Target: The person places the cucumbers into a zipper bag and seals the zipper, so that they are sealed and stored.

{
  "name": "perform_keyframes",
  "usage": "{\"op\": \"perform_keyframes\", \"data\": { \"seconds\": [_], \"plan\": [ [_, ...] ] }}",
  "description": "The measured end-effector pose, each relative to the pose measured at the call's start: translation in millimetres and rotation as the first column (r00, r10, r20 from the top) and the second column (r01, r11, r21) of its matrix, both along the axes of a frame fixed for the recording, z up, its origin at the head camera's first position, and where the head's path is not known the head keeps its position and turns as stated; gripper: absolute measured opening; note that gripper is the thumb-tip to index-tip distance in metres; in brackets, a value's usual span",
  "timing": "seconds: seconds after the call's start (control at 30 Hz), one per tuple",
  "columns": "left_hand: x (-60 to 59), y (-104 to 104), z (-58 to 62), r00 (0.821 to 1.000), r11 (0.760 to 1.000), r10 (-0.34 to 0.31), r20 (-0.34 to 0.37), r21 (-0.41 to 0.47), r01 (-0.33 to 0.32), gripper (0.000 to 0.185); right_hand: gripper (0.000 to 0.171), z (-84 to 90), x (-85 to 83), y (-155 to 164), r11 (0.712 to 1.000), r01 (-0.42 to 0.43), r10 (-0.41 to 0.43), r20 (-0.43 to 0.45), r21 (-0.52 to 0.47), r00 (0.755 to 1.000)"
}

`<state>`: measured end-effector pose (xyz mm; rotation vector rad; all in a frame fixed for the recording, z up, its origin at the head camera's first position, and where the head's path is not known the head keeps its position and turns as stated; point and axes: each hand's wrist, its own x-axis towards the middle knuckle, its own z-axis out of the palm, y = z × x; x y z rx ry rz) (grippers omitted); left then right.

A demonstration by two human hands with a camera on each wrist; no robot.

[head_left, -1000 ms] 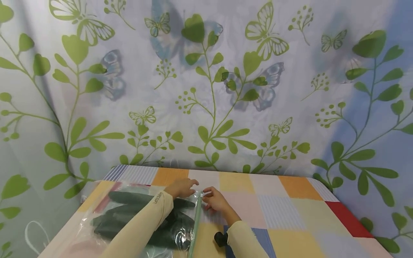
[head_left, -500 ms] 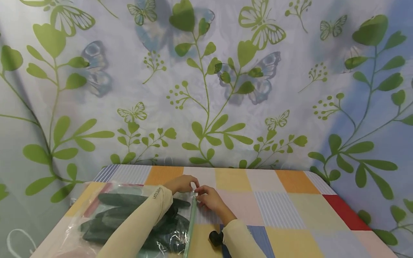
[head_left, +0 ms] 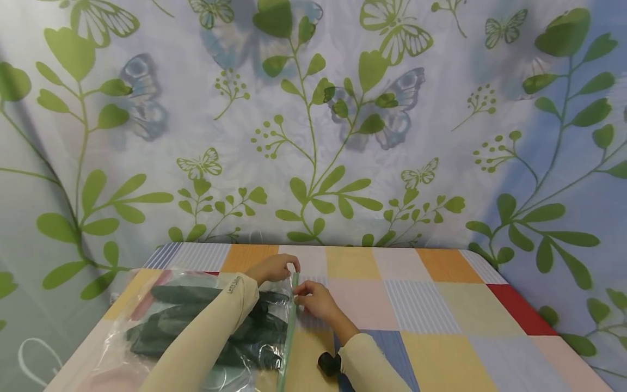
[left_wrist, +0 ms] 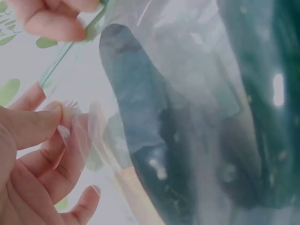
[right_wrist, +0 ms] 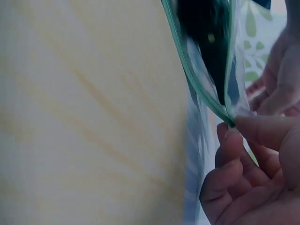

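Note:
A clear zip bag (head_left: 112,348) with a green seal strip (head_left: 286,348) lies flat on the table. Inside are dark green, glove-like items (head_left: 183,321). At the strip's far end, my left hand (head_left: 274,268) pinches the plastic near the bag's corner; the left wrist view shows its thumb and forefinger on the film. Slightly nearer along the strip, my right hand (head_left: 318,302) pinches the seal between thumb and finger. In the right wrist view, the two green edges (right_wrist: 192,84) spread apart above that pinch and meet at it. Whether a slider sits under the fingertips is hidden.
A patchwork cloth (head_left: 431,359) in several colours covers the table. Behind it hangs a curtain (head_left: 343,136) with leaves and butterflies. A small black round object (head_left: 328,363) is beside the right sleeve.
The right hand came to the left hand at the strip's far end, then shifted slightly nearer along it. The left hand now pinches the far corner. The head view has tilted and shifted a little.

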<state>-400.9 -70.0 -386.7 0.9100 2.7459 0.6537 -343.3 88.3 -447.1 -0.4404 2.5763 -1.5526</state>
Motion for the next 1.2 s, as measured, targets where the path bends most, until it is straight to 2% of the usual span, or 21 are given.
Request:
{"op": "perform_keyframes", "data": {
  "seconds": [0.27,0.47,0.63,0.83,1.2],
  "plan": [
    [2.1,-2,5.0,1.0,1.0,0.015,-0.023,0.01,-0.015,0.027,0.011,3.8,21.4,1,0.997,-0.077,0.076,0.05,0.022,0.996],
    [4.1,-3,8.0,0.998,0.999,0.033,-0.045,0.005,-0.033,0.029,0.009,4.3,33.7,-1,0.994,-0.113,0.112,0.054,0.015,0.992],
    [9.9,-2,11.6,0.997,0.999,0.035,-0.074,-0.014,-0.036,0.029,0.009,7.0,44.7,-2,0.993,-0.119,0.118,0.082,0.008,0.99],
    [15.8,-2,15.8,0.995,0.997,0.063,-0.072,-0.037,-0.066,0.027,0.01,10.2,54.5,0,0.992,-0.123,0.125,0.145,-0.024,0.981],
    [13.3,-1,12.3,0.991,0.989,0.111,-0.079,-0.086,-0.117,0.028,0.011,10.6,73.9,0,0.986,-0.111,0.134,0.203,-0.12,0.97]
  ]
}}
